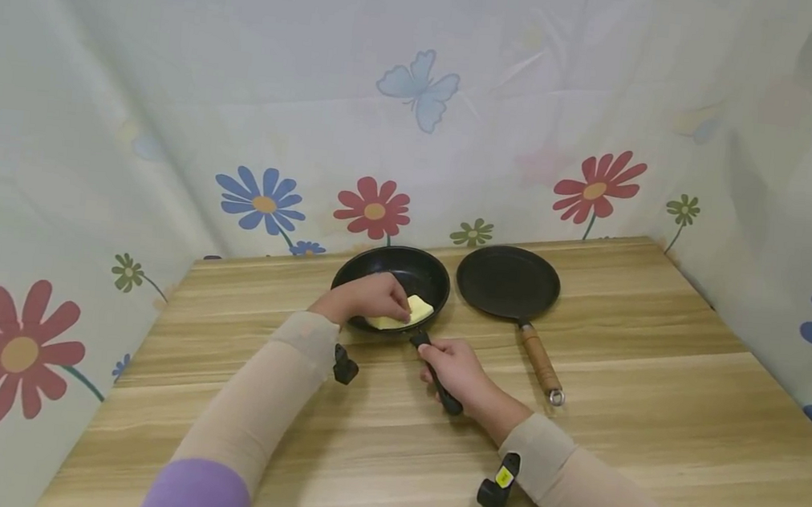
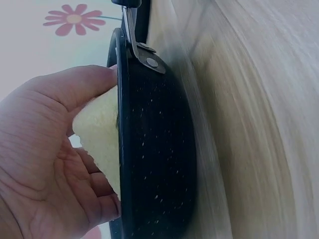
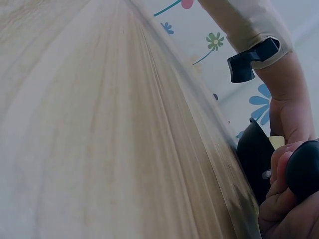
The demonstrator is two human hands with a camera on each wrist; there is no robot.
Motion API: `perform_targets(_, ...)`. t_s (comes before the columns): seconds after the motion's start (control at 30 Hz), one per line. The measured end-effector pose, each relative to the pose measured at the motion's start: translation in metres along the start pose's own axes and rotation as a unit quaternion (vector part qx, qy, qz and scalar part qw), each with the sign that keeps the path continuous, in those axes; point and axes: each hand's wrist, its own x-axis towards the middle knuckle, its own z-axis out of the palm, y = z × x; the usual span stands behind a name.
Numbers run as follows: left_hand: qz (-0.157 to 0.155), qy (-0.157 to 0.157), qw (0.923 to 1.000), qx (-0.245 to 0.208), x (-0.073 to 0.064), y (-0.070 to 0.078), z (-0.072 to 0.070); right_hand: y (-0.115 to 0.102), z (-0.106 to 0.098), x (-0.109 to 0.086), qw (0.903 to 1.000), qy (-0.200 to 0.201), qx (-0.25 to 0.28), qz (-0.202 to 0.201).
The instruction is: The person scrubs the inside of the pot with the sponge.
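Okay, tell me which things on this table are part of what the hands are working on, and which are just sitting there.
In use:
- left hand, holding the yellow sponge inside the pan
- deep black frying pan
- right hand, gripping that pan's black handle

Lying about:
- flat black pan with a wooden handle, untouched, to the right on the wooden table

Overhead head view, two close wrist views

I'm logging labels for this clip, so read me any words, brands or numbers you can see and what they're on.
No readable text anywhere.
Yellow tag on the right wrist camera: too small to read.
Pan, flat pan and sponge: no markings visible.
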Motion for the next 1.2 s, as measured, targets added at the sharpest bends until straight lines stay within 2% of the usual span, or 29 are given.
perform_targets(0.27, -0.017, 0.018, 0.9994, -0.023, 0.006, 0.0, 0.008, 0.003, 0.003, 0.0, 0.9998, -0.013, -0.008, -0.01)
perform_targets(0.53, -0.011, 0.031, 0.9966, -0.075, 0.007, 0.002, 0.012, 0.003, 0.004, 0.0, 0.9998, -0.008, -0.014, -0.011)
perform_targets(0.83, -0.014, 0.015, 0.9925, -0.12, 0.008, 0.0, 0.014, 0.005, 0.01, 0.001, 0.9995, 0.01, -0.01, -0.028)
perform_targets(0.93, -0.007, -0.001, 0.9937, -0.112, 0.008, 0.001, 0.012, 0.003, 0.012, -0.001, 0.9996, 0.014, -0.002, -0.026)
perform_targets(1.2, 0.013, -0.043, 0.9979, -0.047, 0.004, 0.009, -0.004, -0.003, 0.009, -0.003, 0.9995, 0.027, 0.011, -0.009)
